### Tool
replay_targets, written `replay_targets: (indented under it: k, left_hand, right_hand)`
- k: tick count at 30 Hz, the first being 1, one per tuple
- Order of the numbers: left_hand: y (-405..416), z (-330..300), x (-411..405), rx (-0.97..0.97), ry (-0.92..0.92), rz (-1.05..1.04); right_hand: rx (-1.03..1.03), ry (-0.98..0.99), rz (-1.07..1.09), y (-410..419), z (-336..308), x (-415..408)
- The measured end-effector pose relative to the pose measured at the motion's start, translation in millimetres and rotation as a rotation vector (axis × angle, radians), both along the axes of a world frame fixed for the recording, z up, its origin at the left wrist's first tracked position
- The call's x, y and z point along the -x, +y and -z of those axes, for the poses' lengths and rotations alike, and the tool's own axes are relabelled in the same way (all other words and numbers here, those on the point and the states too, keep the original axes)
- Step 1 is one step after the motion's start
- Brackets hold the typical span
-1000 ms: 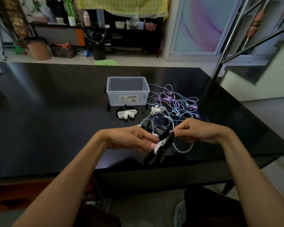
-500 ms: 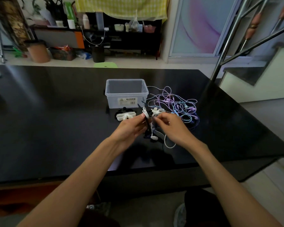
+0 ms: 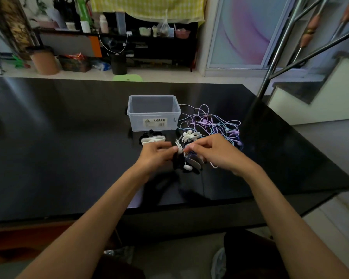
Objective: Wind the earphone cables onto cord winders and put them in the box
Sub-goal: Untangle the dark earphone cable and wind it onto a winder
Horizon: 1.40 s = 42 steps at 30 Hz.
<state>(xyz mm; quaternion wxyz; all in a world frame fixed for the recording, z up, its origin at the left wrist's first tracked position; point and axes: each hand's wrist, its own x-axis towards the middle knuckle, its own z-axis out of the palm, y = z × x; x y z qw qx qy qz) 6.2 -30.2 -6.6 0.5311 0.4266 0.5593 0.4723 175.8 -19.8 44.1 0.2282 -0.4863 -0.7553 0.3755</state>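
Left hand (image 3: 156, 153) grips the black winder (image 3: 178, 161); right hand (image 3: 214, 151) pinches the white earphone cable (image 3: 179, 148) against it, above the table (image 3: 69, 137); box (image 3: 154, 112) behind looks empty; keep wraps taut, even, clear of the tangled cables (image 3: 216, 123).

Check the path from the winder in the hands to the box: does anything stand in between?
Nothing blocks it. The box is open-topped with no lid on it. Spare winders lie on the table in front of it, low enough that the hands could lift the winder over them.
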Motion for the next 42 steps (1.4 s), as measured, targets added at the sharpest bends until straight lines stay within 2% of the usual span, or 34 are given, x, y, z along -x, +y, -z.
replay_targets:
  k: [3,8,11,16,19,24,28,30,35,38,42]
  left_hand:
    - [-6,-8,1,0.105,0.080,0.195]
    - [-11,-17,9,0.164,0.296,0.498]
    - [-12,-19,14,0.174,0.369,0.639]
    - [-18,-19,22,0.159,0.277,0.834]
    - [-19,-21,22,0.095,0.206,0.888]
    - [-17,-25,19,0.037,0.025,0.818]
    - [-14,-26,15,-0.041,-0.131,0.647]
    - [-10,-25,15,-0.058,-0.208,0.517]
    - [-4,-11,6,-0.032,-0.207,0.263]
    - [-4,-10,-2,-0.049,-0.190,0.189]
    - [-5,-8,-13,0.014,-0.282,0.065]
  right_hand:
    - [-0.193,-0.179,-0.022,3,1,-9]
    - [-0.244,-0.156,-0.043,9,6,-24]
    - [-0.106,-0.170,-0.098,9,5,-27]
    - [0.172,-0.224,-0.282,10,3,-36]
    - [0.300,-0.080,-0.292,8,-3,-42]
    - [0.382,0.258,-0.145,12,1,-40]
    - [0.411,0.361,-0.115,13,6,-36]
    - [0.337,0.318,-0.092,10,4,-31]
    - [-0.056,0.211,0.085,7,13,-9]
    - [-0.295,0.024,0.182,11,27,-2]
    - [-0.493,-0.188,0.210,7,34,8]
